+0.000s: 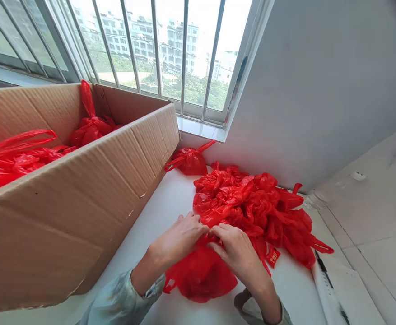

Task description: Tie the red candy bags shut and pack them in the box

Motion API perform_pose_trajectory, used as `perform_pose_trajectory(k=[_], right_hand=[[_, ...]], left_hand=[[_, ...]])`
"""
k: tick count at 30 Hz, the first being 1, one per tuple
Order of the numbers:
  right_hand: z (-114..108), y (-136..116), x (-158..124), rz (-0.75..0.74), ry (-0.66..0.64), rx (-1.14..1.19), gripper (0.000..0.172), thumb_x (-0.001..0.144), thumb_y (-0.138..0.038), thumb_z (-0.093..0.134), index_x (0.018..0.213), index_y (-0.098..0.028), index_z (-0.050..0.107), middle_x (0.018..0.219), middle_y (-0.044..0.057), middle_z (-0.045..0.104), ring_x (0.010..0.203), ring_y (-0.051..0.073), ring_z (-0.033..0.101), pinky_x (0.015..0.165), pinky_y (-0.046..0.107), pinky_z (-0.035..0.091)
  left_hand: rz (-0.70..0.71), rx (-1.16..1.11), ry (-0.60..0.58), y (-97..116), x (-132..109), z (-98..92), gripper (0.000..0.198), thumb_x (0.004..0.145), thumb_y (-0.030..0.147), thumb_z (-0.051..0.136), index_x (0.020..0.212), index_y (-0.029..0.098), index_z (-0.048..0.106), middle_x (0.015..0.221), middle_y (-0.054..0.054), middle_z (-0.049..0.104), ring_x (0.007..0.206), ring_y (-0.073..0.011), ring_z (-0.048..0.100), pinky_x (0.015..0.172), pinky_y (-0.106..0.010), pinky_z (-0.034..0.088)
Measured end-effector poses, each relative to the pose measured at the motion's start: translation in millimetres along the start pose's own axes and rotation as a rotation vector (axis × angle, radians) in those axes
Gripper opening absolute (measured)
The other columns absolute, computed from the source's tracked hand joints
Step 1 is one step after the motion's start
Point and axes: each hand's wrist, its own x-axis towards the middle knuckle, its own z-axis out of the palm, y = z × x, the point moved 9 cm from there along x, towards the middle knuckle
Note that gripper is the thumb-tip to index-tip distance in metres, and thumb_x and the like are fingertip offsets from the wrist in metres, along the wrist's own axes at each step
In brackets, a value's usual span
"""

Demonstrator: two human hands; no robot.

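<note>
My left hand and my right hand meet over a filled red plastic bag lying on the white table. The fingers of both hands are closed, pinching the bag's crumpled top where it gathers. Just behind my hands lies a heap of loose red plastic bags. A single tied red bag sits further back by the window sill.
A big open cardboard box stands on the left and holds several tied red bags. A barred window is behind it and a grey wall on the right. A clear plastic bottle lies beyond the heap.
</note>
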Motion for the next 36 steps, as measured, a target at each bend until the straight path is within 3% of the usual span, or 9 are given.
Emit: perform_pose_trajectory(k=[4, 10, 14, 17, 20, 24, 26, 29, 36], right_hand=[[-15.1, 13.2, -10.8, 0.011, -0.058, 0.137, 0.015, 0.090, -0.011, 0.057, 0.081, -0.022, 0.063, 0.084, -0.003, 0.067, 0.076, 0.014, 0.060, 0.070, 0.026, 0.041], [-55.2, 36.4, -47.5, 0.069, -0.115, 0.188, 0.018, 0.095, -0.017, 0.049, 0.078, -0.022, 0.052, 0.077, -0.004, 0.058, 0.069, 0.012, 0.050, 0.063, 0.025, 0.038], [-67.4, 45.4, -71.1, 0.126, -0.141, 0.129, 0.019, 0.097, -0.022, 0.048, 0.079, -0.023, 0.053, 0.076, -0.004, 0.058, 0.068, 0.013, 0.051, 0.061, 0.025, 0.040], [-68.4, 38.9, -69.8, 0.098, -0.094, 0.090, 0.008, 0.094, -0.031, 0.059, 0.101, -0.028, 0.062, 0.098, -0.002, 0.065, 0.082, 0.016, 0.060, 0.068, 0.027, 0.047], [-60.7, 18.9, -52.3, -0.003, -0.015, 0.090, 0.040, 0.091, -0.035, 0.066, 0.129, -0.032, 0.055, 0.128, 0.003, 0.059, 0.109, 0.021, 0.060, 0.085, 0.033, 0.053], [-49.6, -3.5, -27.8, -0.089, 0.141, -0.019, 0.055, 0.087, -0.024, 0.071, 0.138, -0.027, 0.050, 0.138, 0.007, 0.054, 0.124, 0.027, 0.050, 0.101, 0.042, 0.048], [-45.8, -10.4, -22.6, -0.138, 0.178, -0.066, 0.042, 0.089, -0.023, 0.068, 0.130, -0.025, 0.057, 0.126, 0.007, 0.061, 0.114, 0.027, 0.053, 0.095, 0.043, 0.049], [-45.2, -12.7, -24.2, -0.203, 0.140, -0.049, 0.010, 0.096, -0.028, 0.059, 0.097, -0.024, 0.068, 0.093, 0.002, 0.068, 0.088, 0.021, 0.056, 0.084, 0.039, 0.047], [-94.5, 24.3, -51.1, -0.035, 0.293, 0.132, 0.015, 0.096, -0.022, 0.056, 0.084, -0.022, 0.065, 0.081, -0.002, 0.069, 0.075, 0.014, 0.059, 0.074, 0.030, 0.042]], left_hand=[[0.066, -0.069, -0.036, 8.6, -7.3, -16.8, 0.020, 0.079, 0.000, 0.066, 0.078, 0.020, 0.065, 0.084, 0.002, 0.062, 0.086, -0.0185, 0.059, 0.070, -0.025, 0.041], [0.156, -0.193, -0.073, 7.8, -27.5, -49.2, 0.017, 0.083, 0.004, 0.067, 0.079, 0.020, 0.064, 0.090, 0.004, 0.064, 0.090, -0.0140, 0.060, 0.078, -0.019, 0.041], [0.171, -0.274, -0.090, 7.7, -32.8, -53.1, 0.015, 0.089, 0.013, 0.067, 0.078, 0.022, 0.064, 0.091, 0.005, 0.063, 0.088, -0.0112, 0.058, 0.080, -0.018, 0.040], [0.143, -0.256, -0.053, 10.5, -31.0, -46.3, 0.010, 0.088, 0.013, 0.067, 0.087, 0.022, 0.064, 0.096, 0.003, 0.060, 0.090, -0.0135, 0.057, 0.078, -0.020, 0.041], [0.163, -0.171, 0.009, 20.1, -26.4, -38.1, 0.019, 0.081, 0.012, 0.070, 0.096, 0.021, 0.062, 0.100, -0.001, 0.056, 0.091, -0.0172, 0.054, 0.077, -0.024, 0.043], [0.236, -0.140, 0.073, 34.0, -20.7, -36.3, 0.006, 0.091, 0.016, 0.059, 0.091, 0.022, 0.060, 0.097, -0.001, 0.056, 0.095, -0.0193, 0.051, 0.077, -0.027, 0.043], [0.248, -0.145, 0.080, 35.3, -18.5, -38.9, 0.012, 0.094, 0.016, 0.055, 0.085, 0.021, 0.059, 0.094, -0.001, 0.056, 0.093, -0.0191, 0.050, 0.076, -0.028, 0.042], [0.264, -0.150, 0.046, 32.3, -16.7, -43.8, 0.020, 0.096, 0.016, 0.056, 0.076, 0.020, 0.056, 0.086, 0.000, 0.056, 0.086, -0.0178, 0.050, 0.072, -0.027, 0.039], [0.372, -0.282, 0.065, 21.0, -28.9, -72.3, 0.026, 0.098, 0.021, 0.056, 0.073, 0.020, 0.053, 0.079, 0.003, 0.061, 0.085, -0.0146, 0.053, 0.075, -0.022, 0.039]])
